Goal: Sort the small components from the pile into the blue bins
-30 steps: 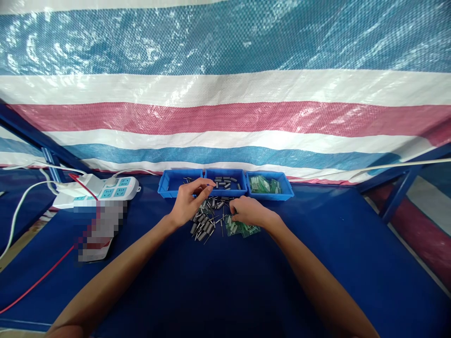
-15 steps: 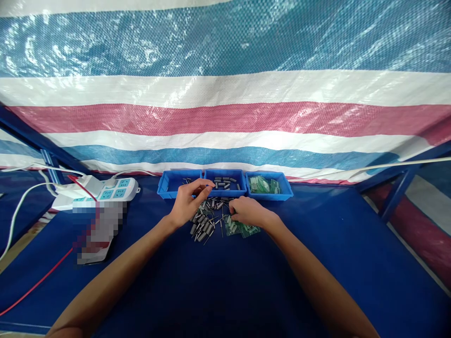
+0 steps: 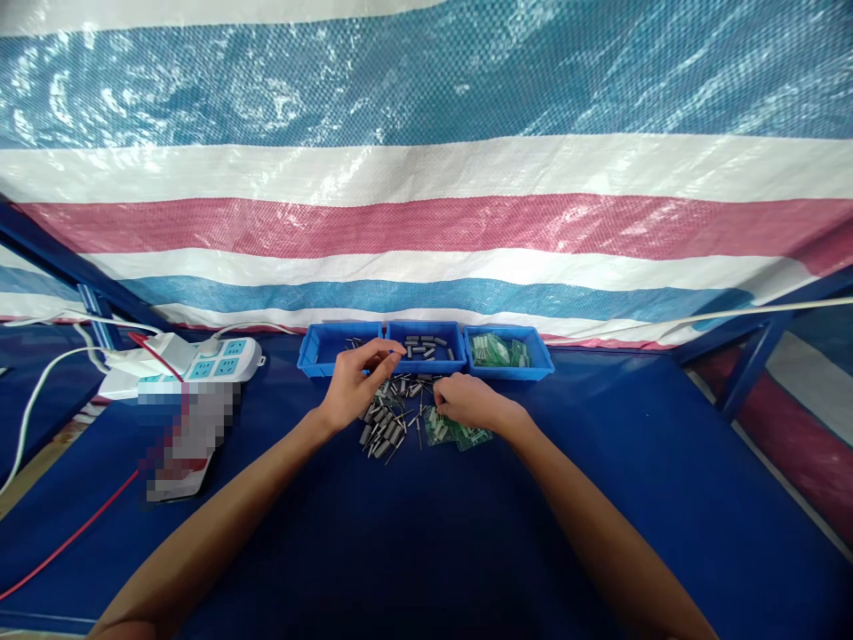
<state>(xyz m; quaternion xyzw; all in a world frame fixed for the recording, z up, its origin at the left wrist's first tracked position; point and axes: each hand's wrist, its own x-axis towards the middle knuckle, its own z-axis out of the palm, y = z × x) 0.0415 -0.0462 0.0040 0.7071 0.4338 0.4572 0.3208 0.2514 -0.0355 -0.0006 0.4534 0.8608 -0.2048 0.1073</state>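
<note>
My left hand [image 3: 356, 382] hovers over the near edge of the middle blue bin, thumb and fingertips brought together; whatever is between them is too small to make out. Below it lies a loose pile of small grey cylinders [image 3: 383, 427] and thin metal pins [image 3: 419, 428]. My right hand [image 3: 470, 400] rests at the pile's right side, its fingers curled downward and their tips mostly hidden. Right under it are green clear plastic packets [image 3: 459, 434] with small pale pieces inside.
Three blue bins stand in a row behind the pile: the left bin [image 3: 323, 363] has a few pins, the middle bin [image 3: 436, 364] grey cylinders, the right bin [image 3: 513, 369] green packets. A white power strip [image 3: 227, 360], cables and a pixelated phone-like object [image 3: 190, 453] are at the left.
My right hand's fingers have shifted very slightly at the pile's edge. My left hand and the bins look the same.
</note>
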